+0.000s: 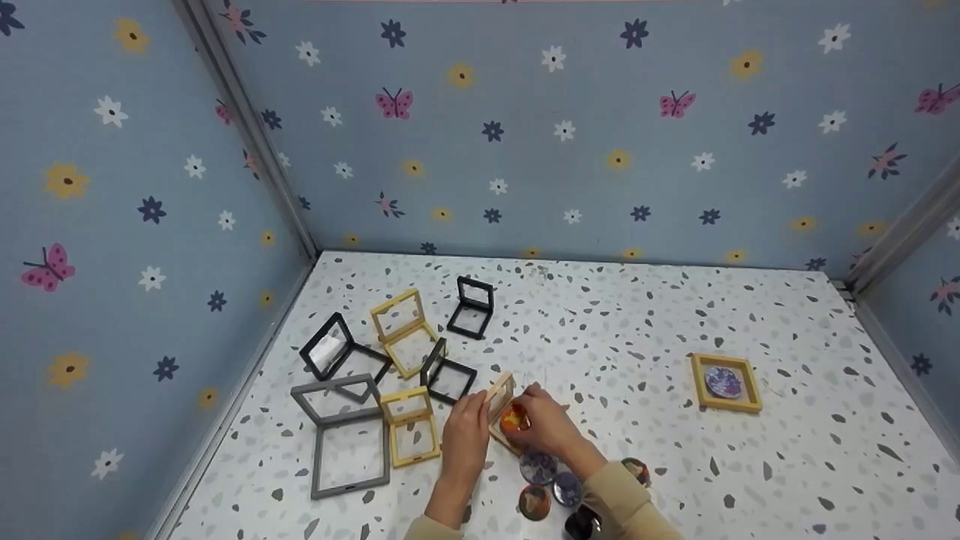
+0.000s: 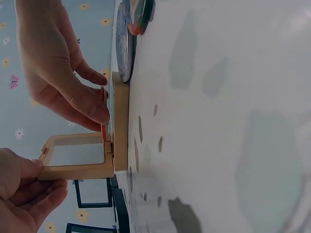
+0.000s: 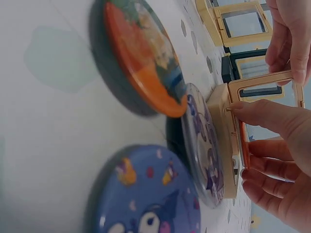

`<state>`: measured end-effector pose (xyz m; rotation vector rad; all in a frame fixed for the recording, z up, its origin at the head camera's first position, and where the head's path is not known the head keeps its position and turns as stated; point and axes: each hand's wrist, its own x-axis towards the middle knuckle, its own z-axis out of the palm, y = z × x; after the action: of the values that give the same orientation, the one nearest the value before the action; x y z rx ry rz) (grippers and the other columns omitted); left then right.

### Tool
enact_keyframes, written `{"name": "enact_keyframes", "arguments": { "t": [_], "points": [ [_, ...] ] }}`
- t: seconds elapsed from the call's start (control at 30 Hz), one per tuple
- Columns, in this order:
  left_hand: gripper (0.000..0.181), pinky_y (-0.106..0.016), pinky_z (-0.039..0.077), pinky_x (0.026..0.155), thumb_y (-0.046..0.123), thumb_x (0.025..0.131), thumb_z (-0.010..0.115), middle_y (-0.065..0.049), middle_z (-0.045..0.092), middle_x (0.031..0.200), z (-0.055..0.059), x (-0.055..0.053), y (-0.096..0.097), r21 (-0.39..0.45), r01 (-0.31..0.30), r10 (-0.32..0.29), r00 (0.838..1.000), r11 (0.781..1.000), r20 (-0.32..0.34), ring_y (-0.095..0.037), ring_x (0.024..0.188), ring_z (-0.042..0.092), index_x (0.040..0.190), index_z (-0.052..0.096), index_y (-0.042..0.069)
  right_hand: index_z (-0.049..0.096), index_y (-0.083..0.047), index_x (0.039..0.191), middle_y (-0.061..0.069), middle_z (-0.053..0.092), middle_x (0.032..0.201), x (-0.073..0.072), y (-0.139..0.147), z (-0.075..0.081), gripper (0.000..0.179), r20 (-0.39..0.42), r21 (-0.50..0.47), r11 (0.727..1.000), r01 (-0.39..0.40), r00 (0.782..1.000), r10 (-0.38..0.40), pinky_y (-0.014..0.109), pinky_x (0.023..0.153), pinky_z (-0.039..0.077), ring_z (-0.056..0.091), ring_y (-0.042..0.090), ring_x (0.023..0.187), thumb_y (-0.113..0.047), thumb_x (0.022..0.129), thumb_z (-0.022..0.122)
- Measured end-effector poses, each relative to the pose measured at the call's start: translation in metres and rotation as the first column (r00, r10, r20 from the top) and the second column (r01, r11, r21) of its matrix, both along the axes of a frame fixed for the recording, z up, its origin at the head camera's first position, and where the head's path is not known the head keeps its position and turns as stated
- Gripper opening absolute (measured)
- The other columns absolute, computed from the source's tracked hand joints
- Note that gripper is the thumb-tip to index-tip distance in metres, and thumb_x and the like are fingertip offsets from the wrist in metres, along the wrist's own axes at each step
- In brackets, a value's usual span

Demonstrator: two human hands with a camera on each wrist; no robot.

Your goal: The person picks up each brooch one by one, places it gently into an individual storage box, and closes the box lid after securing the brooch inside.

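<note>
With the right hand [image 1: 551,426], pinches a glossy orange disc [image 1: 514,418] at the base of a tan hinged frame [image 2: 121,131]; with the left hand [image 1: 466,433], grips its clear-windowed lid [image 2: 75,172]. Has smooth round discs [image 1: 567,489] just beside, angular frames [image 1: 347,424] farther left, on speckled tabletop [image 1: 600,337].

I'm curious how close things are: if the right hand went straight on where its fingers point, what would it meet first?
Likely the base of the open beige frame, just beyond the orange disc that the right hand pinches; any gap is hard to judge.
</note>
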<state>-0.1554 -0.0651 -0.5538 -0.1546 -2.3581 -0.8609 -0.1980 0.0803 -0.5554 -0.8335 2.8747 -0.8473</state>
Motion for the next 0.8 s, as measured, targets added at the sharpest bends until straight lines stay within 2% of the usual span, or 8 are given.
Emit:
{"name": "enact_keyframes", "arguments": {
  "t": [0.13,0.33,0.5,0.8],
  "points": [
    [0.014,-0.033,0.05,0.066,0.004,0.082,0.061,-0.008,0.06,0.083,0.0006,0.0002,-0.0002,0.002,0.006,-0.006,1.0,1.0,0.019,-0.022,0.078,0.059,0.094,0.064,-0.002,0.065,-0.004,0.094,0.002,0.05,0.085,-0.0001,-0.0015,-0.0008,0.035,0.003,0.014,1.0,-0.009,1.0,0.009,0.028,0.064,0.045,0.047,0.012,0.072,-0.025,0.069,0.074],
    [0.015,-0.032,0.05,0.066,0.005,0.082,0.061,-0.008,0.06,0.084,0.0012,0.0003,0.0007,0.009,-0.001,0.0,0.999,1.0,0.05,-0.021,0.078,0.059,0.095,0.064,-0.002,0.065,-0.003,0.095,0.002,0.052,0.085,-0.0004,-0.0033,-0.0041,0.035,-0.046,0.029,0.999,-0.014,0.999,0.015,0.029,0.066,0.046,0.048,0.013,0.074,-0.024,0.069,0.074],
    [0.016,-0.032,0.05,0.068,0.004,0.082,0.062,-0.008,0.06,0.086,0.0006,0.0002,0.0009,0.012,-0.003,0.003,0.999,1.0,0.044,-0.021,0.08,0.059,0.096,0.065,-0.002,0.065,-0.003,0.098,0.004,0.053,0.086,0.0004,-0.0039,-0.005,0.036,-0.083,0.032,0.999,-0.026,0.996,0.029,0.027,0.063,0.045,0.048,0.013,0.072,-0.024,0.071,0.074],
    [0.015,-0.033,0.05,0.068,0.004,0.081,0.062,-0.008,0.06,0.085,0.001,0.0011,0.0009,0.01,-0.003,0.003,0.999,1.0,0.034,-0.022,0.08,0.059,0.095,0.064,-0.002,0.065,-0.002,0.097,0.003,0.05,0.083,0.0019,-0.0043,-0.006,0.037,-0.085,0.034,0.999,-0.013,0.996,0.016,0.026,0.059,0.043,0.044,0.013,0.068,-0.025,0.069,0.075]
  ]
}}
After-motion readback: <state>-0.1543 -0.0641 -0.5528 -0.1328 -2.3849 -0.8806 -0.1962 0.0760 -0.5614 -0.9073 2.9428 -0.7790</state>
